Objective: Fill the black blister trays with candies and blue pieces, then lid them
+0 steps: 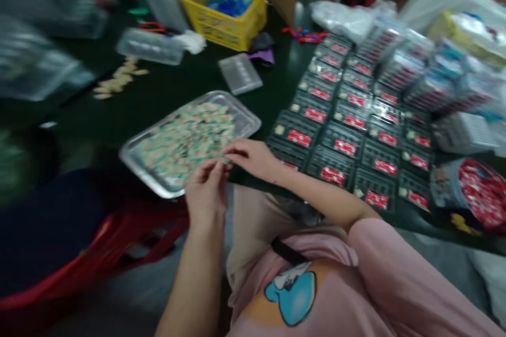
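Note:
Both hands meet at the near right edge of a silver metal tray (249,122), which holds a heap of small cream and teal pieces (190,139). My left hand (207,187) is closed in a pinch, thumb against fingers. From the right, my right hand (251,158) reaches in with its thumb and forefinger pinched together, its tips touching or nearly touching those of my left hand. Whatever lies between the fingertips is too small and blurred to name.
Dark compartment trays (342,139) with red-and-white pieces stand in rows at the right, beside a tub of red pieces (482,192). Behind are a yellow basket (221,23), a clear flat case (240,73) and loose beige pieces (120,78). A red chair (98,242) stands at the left.

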### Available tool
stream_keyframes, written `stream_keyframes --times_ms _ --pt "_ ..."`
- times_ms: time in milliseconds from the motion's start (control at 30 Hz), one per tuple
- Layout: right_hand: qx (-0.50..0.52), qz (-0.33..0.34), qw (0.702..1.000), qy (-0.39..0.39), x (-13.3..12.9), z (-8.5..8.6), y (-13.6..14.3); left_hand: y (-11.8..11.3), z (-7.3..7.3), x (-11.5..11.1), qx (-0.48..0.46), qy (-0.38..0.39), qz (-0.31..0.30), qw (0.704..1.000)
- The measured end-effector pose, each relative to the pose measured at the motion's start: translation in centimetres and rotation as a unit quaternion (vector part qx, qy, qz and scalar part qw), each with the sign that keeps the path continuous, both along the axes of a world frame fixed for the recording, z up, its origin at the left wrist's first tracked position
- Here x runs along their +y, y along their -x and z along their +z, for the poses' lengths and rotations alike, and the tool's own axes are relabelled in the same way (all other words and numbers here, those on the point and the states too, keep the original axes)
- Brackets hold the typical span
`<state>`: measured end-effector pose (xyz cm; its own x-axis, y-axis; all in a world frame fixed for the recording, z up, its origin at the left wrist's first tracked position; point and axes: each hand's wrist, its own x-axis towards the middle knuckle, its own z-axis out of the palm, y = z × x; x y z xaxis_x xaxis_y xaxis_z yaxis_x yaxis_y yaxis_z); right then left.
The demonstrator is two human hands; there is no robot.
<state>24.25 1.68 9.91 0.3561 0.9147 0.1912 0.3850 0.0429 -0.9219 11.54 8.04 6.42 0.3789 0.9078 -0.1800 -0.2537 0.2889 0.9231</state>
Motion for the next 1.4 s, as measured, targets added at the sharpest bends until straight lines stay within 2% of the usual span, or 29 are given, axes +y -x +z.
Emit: stream_keyframes --times_ms 100,200,333,433,633,767,867,967,1033,1133,1233,1400 --pt "-0.021 -0.043 0.999 0.022 -2.9 0.9 -1.0 -1.8 -0.2 -1.5 0.001 -0.028 -0.038 0.999" --pt "-0.024 -0.077 0.997 0.018 -6.6 1.5 -1.8 -3.4 0.2 -4.0 0.004 -0.039 -0.076 0.996" --pt "0.007 -0.12 0.993 0.006 -12.0 1.4 -3.1 -5.6 1.0 -7.8 0.006 -0.019 -0.132 0.991" --pt "0.049 -0.159 0.986 0.007 -15.8 1.2 -4.1 -7.1 1.3 -10.5 0.023 -0.035 -0.18 0.983" --pt "0.034 -0.226 0.973 0.034 -22.1 1.8 -4.7 -9.0 2.0 -15.2 0.088 -0.135 -0.283 0.945" --pt "0.053 -0.248 0.965 0.068 -25.1 2.4 -5.1 -9.5 2.0 -17.4 0.09 -0.159 -0.349 0.919" --pt "0.044 -0.289 0.953 0.081 -27.9 2.7 -7.1 -9.4 1.9 -17.8 0.084 -0.17 -0.385 0.903" --pt "0.013 -0.398 0.912 0.099 -31.3 2.3 -10.7 -8.9 2.0 -17.2 0.095 -0.195 -0.378 0.9" --pt "0.002 -0.443 0.887 0.127 -33.2 1.5 -13.1 -8.5 2.1 -16.5 0.106 -0.199 -0.367 0.903" --pt "0.012 -0.443 0.88 0.169 -34.7 -0.2 -15.3 -7.9 1.9 -15.8 0.115 -0.193 -0.352 0.909" --pt "0.018 -0.413 0.889 0.195 -34.6 -1.7 -15.9 -7.4 1.3 -15.4 0.112 -0.186 -0.344 0.914" --pt "-0.022 -0.395 0.881 0.259 -33.2 -2.3 -15.8 -6.9 0.6 -15.0 0.118 -0.184 -0.339 0.915"
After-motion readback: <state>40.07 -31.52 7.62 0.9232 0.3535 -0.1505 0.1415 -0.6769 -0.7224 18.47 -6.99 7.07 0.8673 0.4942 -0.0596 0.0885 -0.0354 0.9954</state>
